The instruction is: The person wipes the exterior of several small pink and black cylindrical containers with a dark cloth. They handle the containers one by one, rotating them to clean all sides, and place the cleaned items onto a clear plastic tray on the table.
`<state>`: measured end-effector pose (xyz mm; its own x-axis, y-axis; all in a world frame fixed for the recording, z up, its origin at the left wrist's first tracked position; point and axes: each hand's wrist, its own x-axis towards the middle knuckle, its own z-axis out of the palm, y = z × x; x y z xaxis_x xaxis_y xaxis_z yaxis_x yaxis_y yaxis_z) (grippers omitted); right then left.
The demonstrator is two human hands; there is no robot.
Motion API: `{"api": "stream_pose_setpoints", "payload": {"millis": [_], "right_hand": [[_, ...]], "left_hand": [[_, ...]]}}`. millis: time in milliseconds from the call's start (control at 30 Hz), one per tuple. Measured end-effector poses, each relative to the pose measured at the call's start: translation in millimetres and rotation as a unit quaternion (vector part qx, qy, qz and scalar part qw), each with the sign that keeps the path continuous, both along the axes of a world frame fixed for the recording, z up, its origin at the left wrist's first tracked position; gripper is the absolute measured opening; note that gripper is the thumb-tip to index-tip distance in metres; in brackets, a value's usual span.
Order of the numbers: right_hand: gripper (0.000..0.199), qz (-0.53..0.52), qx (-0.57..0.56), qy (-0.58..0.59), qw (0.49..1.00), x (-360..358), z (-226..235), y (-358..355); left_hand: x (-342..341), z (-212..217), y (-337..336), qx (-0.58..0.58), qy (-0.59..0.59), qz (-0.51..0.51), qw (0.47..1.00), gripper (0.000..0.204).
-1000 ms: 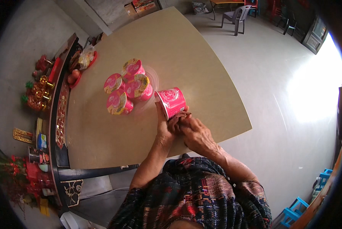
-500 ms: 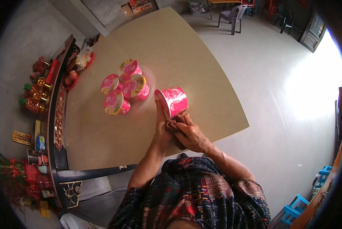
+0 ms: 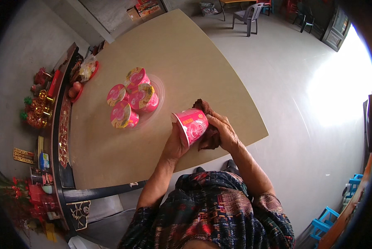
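Note:
A pink instant noodle cup [image 3: 193,126] lies tipped on its side in the air above the near part of the table. My left hand [image 3: 177,141] grips it by the lid end, fingers partly hidden behind the cup. Against the cup's base, my right hand [image 3: 224,129] is closed on a dark brown cloth [image 3: 209,139], which drapes round the bottom and hangs below. To the left, several similar pink noodle cups [image 3: 143,98] stand grouped on the table, partly on a clear round plastic tray [image 3: 161,93].
The tan tabletop [image 3: 186,62] stretches away from me. Along its left side runs a dark carved altar table [image 3: 64,137] with red and gold ornaments [image 3: 38,108] and a red plate of fruit [image 3: 76,91]. A grey plastic chair [image 3: 248,18] stands far off; blue stools [image 3: 324,222] are at lower right.
The cup has turned and come slightly nearer to me. My right hand has moved from beneath it to its base, bringing the cloth up round the bottom.

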<state>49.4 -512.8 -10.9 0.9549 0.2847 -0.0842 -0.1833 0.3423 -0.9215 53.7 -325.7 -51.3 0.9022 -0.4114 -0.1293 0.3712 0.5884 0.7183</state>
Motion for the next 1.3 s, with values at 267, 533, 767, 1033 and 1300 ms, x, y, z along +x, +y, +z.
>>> {"api": "stream_pose_setpoints", "payload": {"millis": [267, 533, 767, 1033, 1300], "right_hand": [[0.022, 0.033, -0.300, -0.254, 0.919, 2.3, -18.1, -13.4], [0.022, 0.154, -0.327, -0.284, 0.888, -27.3, 15.2, -59.1], [0.033, -0.051, -0.276, -0.317, 0.906, -36.1, 44.0, -43.2], [0.027, -0.212, -0.405, -0.243, 0.856, -21.2, 4.9, -52.5], [0.025, -0.018, -0.294, -0.360, 0.885, -16.2, 40.2, -24.1]], "left_hand": [[-1.9, 11.5, 3.0, -0.073, 0.012, -0.042, 0.996, 0.066], [-12.7, 2.2, 8.4, 0.025, -0.035, -0.092, 0.995, 0.085], [-1.3, 38.1, 3.8, 0.049, -0.094, -0.077, 0.991, 0.070], [-7.3, 49.5, 20.2, 0.176, -0.125, -0.027, 0.976, 0.072], [-1.8, 56.3, 14.0, 0.365, -0.154, -0.088, 0.914, 0.106]]}}
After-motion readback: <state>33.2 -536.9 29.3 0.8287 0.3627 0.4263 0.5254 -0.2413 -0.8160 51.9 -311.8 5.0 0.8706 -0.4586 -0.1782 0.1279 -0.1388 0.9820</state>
